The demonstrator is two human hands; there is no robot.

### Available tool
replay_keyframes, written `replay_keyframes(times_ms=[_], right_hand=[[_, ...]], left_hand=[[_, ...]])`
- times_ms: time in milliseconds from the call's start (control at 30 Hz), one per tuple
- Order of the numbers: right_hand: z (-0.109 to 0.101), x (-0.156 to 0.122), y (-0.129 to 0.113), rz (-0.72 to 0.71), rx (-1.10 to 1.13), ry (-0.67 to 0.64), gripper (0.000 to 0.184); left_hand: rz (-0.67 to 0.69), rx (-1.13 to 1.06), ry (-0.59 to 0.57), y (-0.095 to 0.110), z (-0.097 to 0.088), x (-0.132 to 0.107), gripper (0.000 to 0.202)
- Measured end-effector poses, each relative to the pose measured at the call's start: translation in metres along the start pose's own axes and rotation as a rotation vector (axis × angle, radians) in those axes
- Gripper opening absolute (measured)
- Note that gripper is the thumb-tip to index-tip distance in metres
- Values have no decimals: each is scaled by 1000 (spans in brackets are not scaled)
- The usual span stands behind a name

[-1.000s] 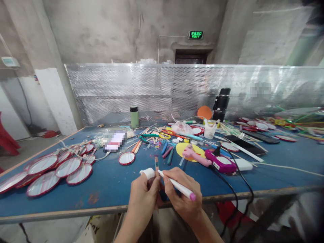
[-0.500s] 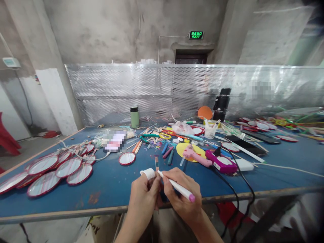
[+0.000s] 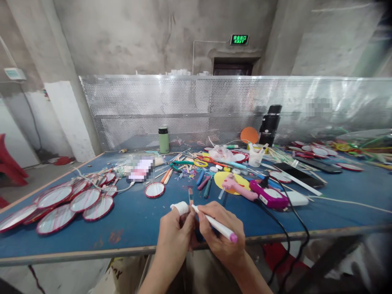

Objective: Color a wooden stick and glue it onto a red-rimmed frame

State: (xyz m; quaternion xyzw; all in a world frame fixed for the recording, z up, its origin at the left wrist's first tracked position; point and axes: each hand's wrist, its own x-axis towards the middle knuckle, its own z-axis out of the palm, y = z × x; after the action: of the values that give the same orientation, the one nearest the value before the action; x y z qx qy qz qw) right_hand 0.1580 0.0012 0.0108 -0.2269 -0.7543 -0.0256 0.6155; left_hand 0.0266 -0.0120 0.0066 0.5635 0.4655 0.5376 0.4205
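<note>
My left hand (image 3: 176,237) is closed around a thin wooden stick (image 3: 190,196) that points up and away, near the front edge of the blue table (image 3: 134,220). A white bandage wraps the tip of one left finger. My right hand (image 3: 222,237) pinches a white marker (image 3: 214,223) with a pink end cap. The marker's tip rests against the stick just above my left fingers. Both hands hover over the table edge, close together.
Several round red-rimmed mirrors (image 3: 61,204) lie at the left. Behind my hands are crayons, a pink glue gun (image 3: 239,190) with a black cord, a purple device (image 3: 268,196), scissors, a green bottle (image 3: 163,141) and a perforated metal screen (image 3: 214,106).
Both hands keep their grips and positions. The view has shifted slightly, so the table contents sit a little lower and to the right.
</note>
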Motion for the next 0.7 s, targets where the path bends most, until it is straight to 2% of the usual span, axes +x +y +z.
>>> replay_keyframes(times_ms=[167,533,700], right_hand=[[0,-3,3,35,-29,87,17],[-1,0,-2,-9,13,-21,17],[-1,-3,1,12,-46,35,16]], left_hand=[[-13,10,-15,0,0,0,41],[3,-7,13,-1,0,0,38],[-22,49,-11,2,0,0,41]])
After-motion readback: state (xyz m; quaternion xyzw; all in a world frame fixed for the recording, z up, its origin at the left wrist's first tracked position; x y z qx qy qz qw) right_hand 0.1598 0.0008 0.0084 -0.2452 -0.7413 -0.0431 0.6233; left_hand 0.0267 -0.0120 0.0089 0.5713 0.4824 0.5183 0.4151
